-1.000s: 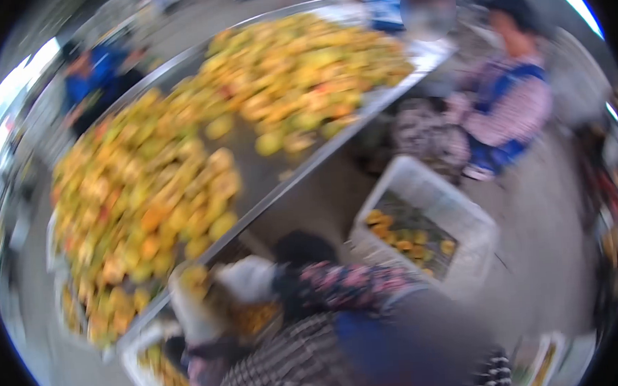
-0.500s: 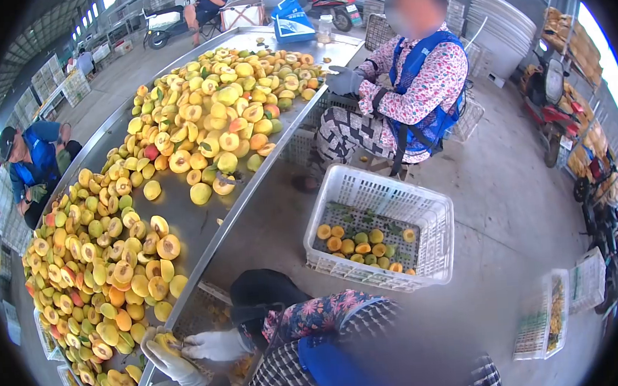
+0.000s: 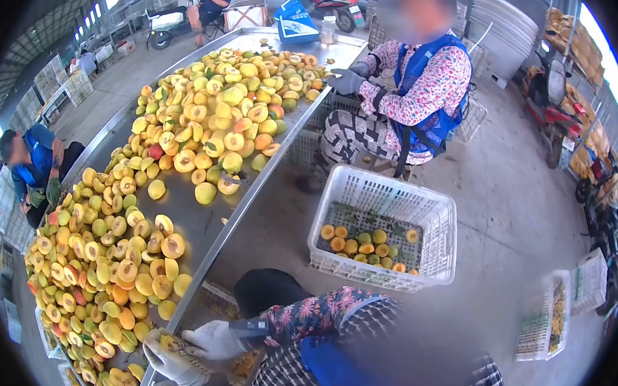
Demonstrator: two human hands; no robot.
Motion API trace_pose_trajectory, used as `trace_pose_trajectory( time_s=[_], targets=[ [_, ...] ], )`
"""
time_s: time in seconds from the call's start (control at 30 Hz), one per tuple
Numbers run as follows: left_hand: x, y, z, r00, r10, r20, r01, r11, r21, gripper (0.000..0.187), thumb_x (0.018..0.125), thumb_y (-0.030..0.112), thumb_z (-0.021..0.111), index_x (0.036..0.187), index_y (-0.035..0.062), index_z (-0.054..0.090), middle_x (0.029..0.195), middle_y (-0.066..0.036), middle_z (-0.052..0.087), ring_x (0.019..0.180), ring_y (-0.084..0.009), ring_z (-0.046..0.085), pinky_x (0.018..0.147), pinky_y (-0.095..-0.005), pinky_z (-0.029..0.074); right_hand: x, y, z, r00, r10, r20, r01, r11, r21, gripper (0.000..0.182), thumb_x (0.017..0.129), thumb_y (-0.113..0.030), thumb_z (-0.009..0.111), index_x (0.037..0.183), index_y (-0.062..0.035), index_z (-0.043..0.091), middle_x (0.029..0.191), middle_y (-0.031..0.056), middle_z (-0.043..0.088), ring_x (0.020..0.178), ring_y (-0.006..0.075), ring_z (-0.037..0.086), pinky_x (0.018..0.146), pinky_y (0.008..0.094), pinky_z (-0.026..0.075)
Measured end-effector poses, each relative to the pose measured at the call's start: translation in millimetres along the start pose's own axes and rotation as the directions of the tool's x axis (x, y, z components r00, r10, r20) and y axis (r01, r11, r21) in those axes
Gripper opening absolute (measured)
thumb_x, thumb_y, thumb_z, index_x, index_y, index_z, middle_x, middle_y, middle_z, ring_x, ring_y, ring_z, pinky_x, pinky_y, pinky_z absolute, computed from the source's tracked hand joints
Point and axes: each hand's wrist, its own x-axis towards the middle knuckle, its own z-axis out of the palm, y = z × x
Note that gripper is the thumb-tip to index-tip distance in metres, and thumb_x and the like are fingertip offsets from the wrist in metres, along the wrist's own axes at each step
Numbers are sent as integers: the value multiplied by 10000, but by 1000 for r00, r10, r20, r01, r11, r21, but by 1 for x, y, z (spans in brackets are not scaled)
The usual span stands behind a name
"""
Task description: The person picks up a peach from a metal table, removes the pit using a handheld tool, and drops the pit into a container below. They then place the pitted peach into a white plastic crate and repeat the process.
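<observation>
My left hand (image 3: 172, 363), in a pale glove, is closed around a yellow peach (image 3: 168, 342) at the table's near edge, low on the left of the head view. The peach is mostly covered by glove. Beside it, almost touching, my right hand (image 3: 210, 340) wears a white glove with a grey wristband and is closed. What its fingertips hold is hidden. Along the metal table (image 3: 195, 203) lies a long heap of halved yellow peaches (image 3: 126, 271), several with brown hollows facing up.
A white crate (image 3: 384, 267) with several peach halves stands on the floor. Past it sits a co-worker (image 3: 427, 94) with grey gloves, at the table's right side. Another co-worker (image 3: 40, 156) sits across the table. More crates (image 3: 545, 314) and a scooter (image 3: 551, 118) stand at the right.
My right hand has shifted slightly up and left, and its wristband shows more. The co-worker across the table has lowered a gloved hand toward the lap. The view has turned slightly.
</observation>
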Motion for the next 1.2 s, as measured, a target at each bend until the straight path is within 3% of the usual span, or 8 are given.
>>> trace_pose_trajectory(
  time_s=[0.27, 0.63, 0.7, 0.83, 0.97, 1.1, 1.17, 1.2],
  targets=[
    [8, 7, -15, 921, -333, 202, 305, 939, 159, 424, 975, 364, 560, 752, 4, 574, 622, -64, 563, 535, -149, 566, 493, -249, 454, -6, 4, 1, 994, 19, 105, -9, 995, -99, 373, 970, -334, 444, 1113, 4, 509, 906, 265, 640, 897, 443, 625, 783, 490, 499],
    [14, 10, -25, 860, -361, 360, 266, 920, 287, 440, 942, 388, 598, 719, 10, 567, 615, -111, 590, 518, -180, 585, 486, -269, 466, 0, 27, 35, 993, 79, 85, -81, 997, 15, 421, 991, -406, 443, 1092, -7, 531, 961, 221, 657, 901, 401, 643, 807, 482, 490],
    [14, 14, -27, 829, -360, 427, 281, 930, 238, 447, 936, 405, 599, 711, 21, 555, 622, -131, 596, 519, -205, 588, 494, -293, 474, 13, 49, 58, 998, -58, 27, 49, 962, 269, 413, 991, -423, 457, 1075, -29, 551, 858, 130, 644, 754, 305, 627, 703, 420, 502],
    [10, 17, -27, 835, -286, 470, 311, 950, 26, 457, 923, 438, 603, 708, 43, 524, 642, -152, 598, 529, -248, 589, 509, -343, 487, 18, 56, 68, 942, 86, 326, -286, 717, 635, 406, 1030, -350, 430, 1180, 4, 562, 1105, 107, 617, 1040, 187, 532, 930, 346, 420],
    [12, 19, -26, 839, -263, 476, 303, 953, -8, 432, 936, 418, 585, 721, 51, 511, 667, -149, 601, 555, -247, 593, 528, -348, 500, 23, 65, 72, 950, 18, 312, -247, 654, 715, 377, 995, -445, 475, 1047, -95, 605, 771, -25, 501, 615, 90, 418, 570, 258, 358],
    [20, -5, -38, 794, -318, 518, 384, 923, -22, 296, 972, 241, 499, 946, -32, 608, 868, -171, 663, 741, -262, 646, 680, -370, 540, 3, 27, 30, 884, 101, 457, -441, 508, 740, 386, 996, -450, 484, 1003, -122, 687, 720, -7, 625, 529, 68, 525, 450, 231, 415],
    [7, 15, -26, 815, -392, 427, 454, 890, -48, 256, 954, 200, 547, 997, -45, 611, 916, -170, 670, 797, -260, 654, 726, -378, 539, -1, 23, 26, 862, 100, 498, -488, 431, 759, 345, 1017, -334, 481, 1084, -59, 678, 869, 61, 681, 711, 95, 605, 597, 277, 504],
    [12, 16, -30, 795, -380, 473, 440, 898, -19, 257, 958, 201, 548, 990, -44, 617, 886, -159, 673, 775, -260, 657, 713, -371, 543, 0, 26, 33, 931, 102, 349, -322, 680, 659, 370, 1025, -314, 471, 1123, -1, 643, 957, 71, 673, 811, 104, 600, 701, 286, 514]
  ],
)
